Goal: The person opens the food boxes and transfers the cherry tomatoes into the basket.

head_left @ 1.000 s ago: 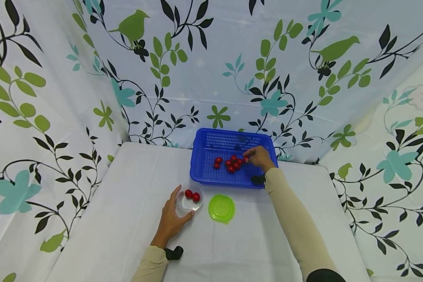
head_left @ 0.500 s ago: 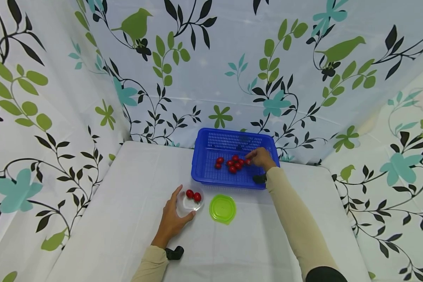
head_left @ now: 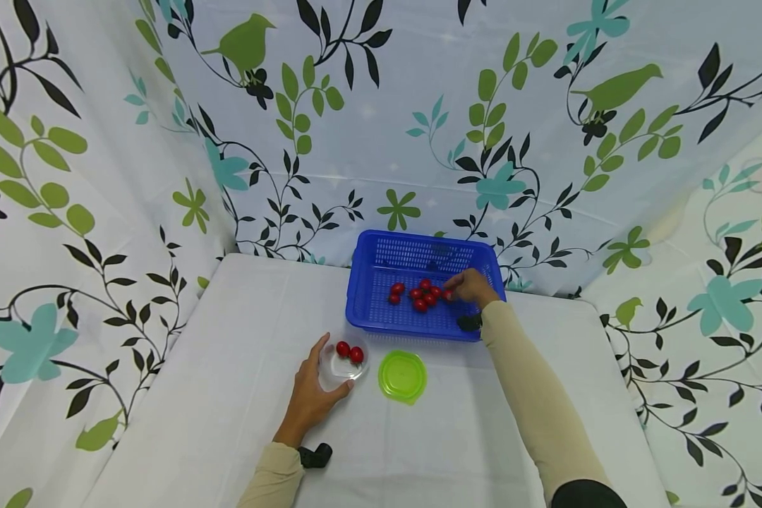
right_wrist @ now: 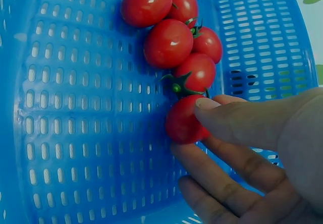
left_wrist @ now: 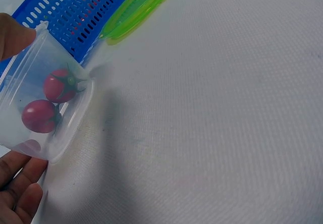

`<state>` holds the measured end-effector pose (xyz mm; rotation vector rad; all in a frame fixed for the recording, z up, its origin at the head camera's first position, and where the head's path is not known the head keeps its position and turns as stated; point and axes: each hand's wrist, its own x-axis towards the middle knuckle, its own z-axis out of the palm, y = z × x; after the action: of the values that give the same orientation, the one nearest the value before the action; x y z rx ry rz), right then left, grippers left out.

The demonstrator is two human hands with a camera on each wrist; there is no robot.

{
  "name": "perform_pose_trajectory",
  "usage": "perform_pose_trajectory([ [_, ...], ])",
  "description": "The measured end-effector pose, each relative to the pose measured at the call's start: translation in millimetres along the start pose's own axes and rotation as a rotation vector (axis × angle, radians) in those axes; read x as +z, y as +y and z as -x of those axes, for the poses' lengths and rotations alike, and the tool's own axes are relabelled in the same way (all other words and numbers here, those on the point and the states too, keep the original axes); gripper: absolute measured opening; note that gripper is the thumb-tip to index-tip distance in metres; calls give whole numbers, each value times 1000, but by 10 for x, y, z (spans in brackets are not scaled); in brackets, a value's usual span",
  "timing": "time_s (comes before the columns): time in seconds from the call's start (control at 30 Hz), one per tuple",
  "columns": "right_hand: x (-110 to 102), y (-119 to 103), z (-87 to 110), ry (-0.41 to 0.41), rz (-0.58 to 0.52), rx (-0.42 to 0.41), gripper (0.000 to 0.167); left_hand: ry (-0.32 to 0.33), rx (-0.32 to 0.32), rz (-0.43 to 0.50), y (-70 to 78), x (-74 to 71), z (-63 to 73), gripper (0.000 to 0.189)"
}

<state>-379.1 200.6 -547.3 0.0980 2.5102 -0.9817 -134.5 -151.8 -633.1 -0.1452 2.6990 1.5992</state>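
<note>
My left hand (head_left: 314, 391) grips a clear plastic container (head_left: 330, 374) standing on the table, thumb on one side and fingers on the other. Inside it lie two cherry tomatoes (left_wrist: 60, 85) with green stems, also seen through the wall in the left wrist view. My right hand (head_left: 473, 287) reaches into the blue basket (head_left: 381, 321). There it pinches a cherry tomato (right_wrist: 184, 120) between thumb and fingers, low over the basket floor. Several more cherry tomatoes (right_wrist: 169, 43) lie clustered beside it, and two sit a little apart to the left.
A bright green lid (head_left: 402, 376) lies on the white table (head_left: 254, 310) just right of the container. The basket's raised, slotted walls surround the right hand. Behind the table hangs a patterned curtain (head_left: 368, 155).
The head view has shifted slightly. My right fingers have settled a little lower at the same tomato. The left hand and container have stayed in place.
</note>
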Motion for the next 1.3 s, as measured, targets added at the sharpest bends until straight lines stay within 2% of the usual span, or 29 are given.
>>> perform_pose_trajectory([
  [0.4,-39,-50,59,-19,62,-34,40,6,10,-1,-10,17,2,102],
  [0.57,-46,-68,113,25,109,-80,38,2,7,3,-6,22,2,102],
  [0.7,-57,-110,177,76,124,-150,38,-3,1,2,6,14,1,102],
  [0.9,-56,-292,357,134,100,-261,36,-8,10,8,17,-4,-3,103],
  [1.3,82,-645,805,188,-7,-383,33,-12,11,9,11,-2,0,102],
])
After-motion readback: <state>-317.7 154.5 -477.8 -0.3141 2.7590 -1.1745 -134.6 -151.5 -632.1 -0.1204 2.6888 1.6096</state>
